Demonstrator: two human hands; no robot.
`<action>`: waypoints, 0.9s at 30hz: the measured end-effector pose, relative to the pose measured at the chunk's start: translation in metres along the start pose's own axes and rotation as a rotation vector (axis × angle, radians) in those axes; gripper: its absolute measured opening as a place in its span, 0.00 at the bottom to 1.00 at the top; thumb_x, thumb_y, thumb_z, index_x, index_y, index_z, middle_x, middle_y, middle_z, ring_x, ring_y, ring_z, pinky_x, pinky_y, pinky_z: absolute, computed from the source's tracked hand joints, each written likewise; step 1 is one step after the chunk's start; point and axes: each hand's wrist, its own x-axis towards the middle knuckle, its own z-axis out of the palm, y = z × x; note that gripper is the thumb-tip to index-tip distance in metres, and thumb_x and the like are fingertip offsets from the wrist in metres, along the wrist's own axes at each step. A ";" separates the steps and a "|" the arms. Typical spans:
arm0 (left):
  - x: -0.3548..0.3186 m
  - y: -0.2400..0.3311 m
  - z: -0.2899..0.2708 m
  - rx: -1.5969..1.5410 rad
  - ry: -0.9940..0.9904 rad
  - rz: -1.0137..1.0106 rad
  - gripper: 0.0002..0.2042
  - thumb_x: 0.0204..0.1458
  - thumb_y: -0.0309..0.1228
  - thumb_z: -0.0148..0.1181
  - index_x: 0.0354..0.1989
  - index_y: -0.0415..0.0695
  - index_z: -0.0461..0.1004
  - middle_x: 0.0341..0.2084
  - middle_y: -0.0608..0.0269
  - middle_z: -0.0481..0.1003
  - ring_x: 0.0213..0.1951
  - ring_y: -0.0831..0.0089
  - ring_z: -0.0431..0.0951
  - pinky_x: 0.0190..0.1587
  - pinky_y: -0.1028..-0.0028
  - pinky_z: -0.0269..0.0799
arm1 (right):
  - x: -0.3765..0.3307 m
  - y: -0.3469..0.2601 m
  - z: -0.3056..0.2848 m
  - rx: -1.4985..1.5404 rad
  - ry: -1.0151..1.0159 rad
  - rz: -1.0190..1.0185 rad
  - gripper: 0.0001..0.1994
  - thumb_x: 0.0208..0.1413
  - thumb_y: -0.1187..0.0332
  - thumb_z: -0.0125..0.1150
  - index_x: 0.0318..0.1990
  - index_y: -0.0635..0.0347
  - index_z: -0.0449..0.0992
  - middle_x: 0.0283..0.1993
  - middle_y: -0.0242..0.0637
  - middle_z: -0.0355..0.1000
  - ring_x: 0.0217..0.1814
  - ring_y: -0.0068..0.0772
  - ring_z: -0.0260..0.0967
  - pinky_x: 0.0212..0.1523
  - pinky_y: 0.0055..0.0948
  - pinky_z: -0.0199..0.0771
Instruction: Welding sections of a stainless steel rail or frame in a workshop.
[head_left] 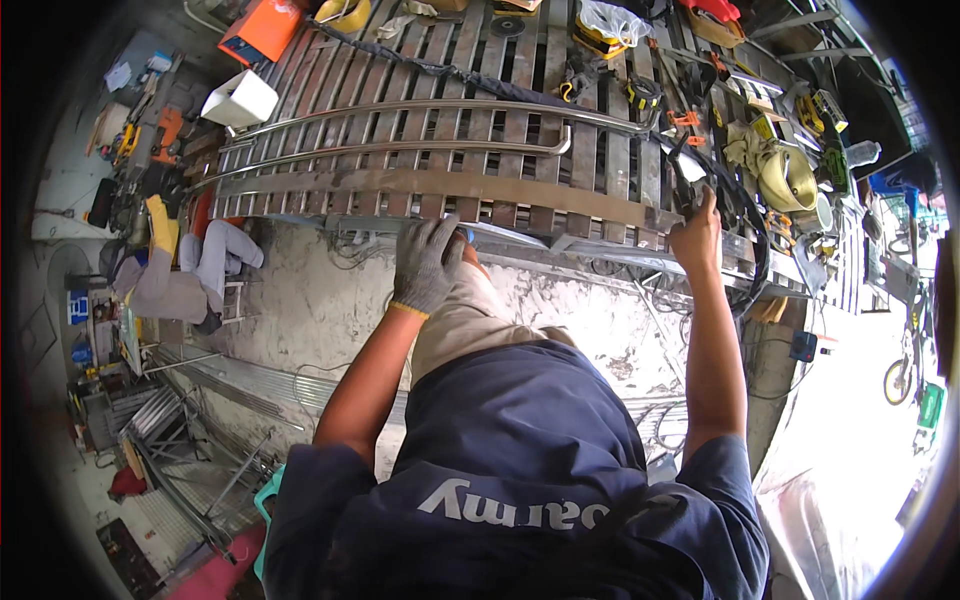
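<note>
My left hand (426, 268), in a grey knit glove, rests at the near edge of a slatted metal bench (600, 240). Its fingers lie slightly apart against that edge, beside my knee. At the bench's right part, my bare right hand (697, 243) has its fingers closed, the index finger pointing up; what they hold is hidden. Just beyond them is a dark, silver-tipped object (688, 168). A long flat brownish strip (430, 184) runs along the front of the bench, its right end close to my right hand. Behind it lie two bent shiny metal tubes (470, 147) (480, 104).
Orange clamps (686, 119), a tape measure (643, 92) and a yellowish round container (787, 178) crowd the bench's right side. A black cable (765, 240) hangs there. A white box (240, 99) stands at the back left. Another person (180, 270) sits at the left. Metal bars (230, 385) lie below.
</note>
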 end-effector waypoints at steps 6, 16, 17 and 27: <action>0.129 -0.008 0.049 -0.066 0.043 0.065 0.22 0.59 0.40 0.67 0.61 0.50 0.78 0.52 0.52 0.78 0.56 0.46 0.75 0.62 0.49 0.68 | -0.034 -0.046 -0.025 0.121 0.025 -0.372 0.34 0.57 0.82 0.60 0.73 0.62 0.61 0.61 0.65 0.74 0.54 0.69 0.79 0.51 0.55 0.83; 0.190 -0.043 0.111 -0.104 -0.084 0.098 0.15 0.53 0.39 0.74 0.47 0.51 0.84 0.44 0.55 0.80 0.50 0.50 0.80 0.56 0.52 0.74 | -0.060 -0.092 0.035 0.213 -0.017 -0.288 0.36 0.67 0.68 0.67 0.80 0.48 0.60 0.54 0.55 0.79 0.45 0.62 0.82 0.42 0.52 0.84; 0.193 -0.044 0.109 -0.100 -0.104 0.102 0.15 0.53 0.39 0.74 0.47 0.51 0.84 0.44 0.55 0.80 0.51 0.49 0.80 0.56 0.51 0.74 | -0.060 -0.094 0.043 0.274 0.023 -0.279 0.36 0.66 0.69 0.68 0.80 0.49 0.60 0.55 0.56 0.79 0.46 0.60 0.83 0.43 0.50 0.85; 0.200 -0.044 0.107 0.021 -0.175 0.099 0.13 0.54 0.39 0.73 0.46 0.53 0.83 0.44 0.56 0.81 0.51 0.48 0.78 0.56 0.51 0.73 | -0.050 -0.094 0.072 0.409 0.064 -0.090 0.36 0.61 0.71 0.74 0.74 0.53 0.63 0.48 0.53 0.82 0.38 0.49 0.85 0.39 0.42 0.84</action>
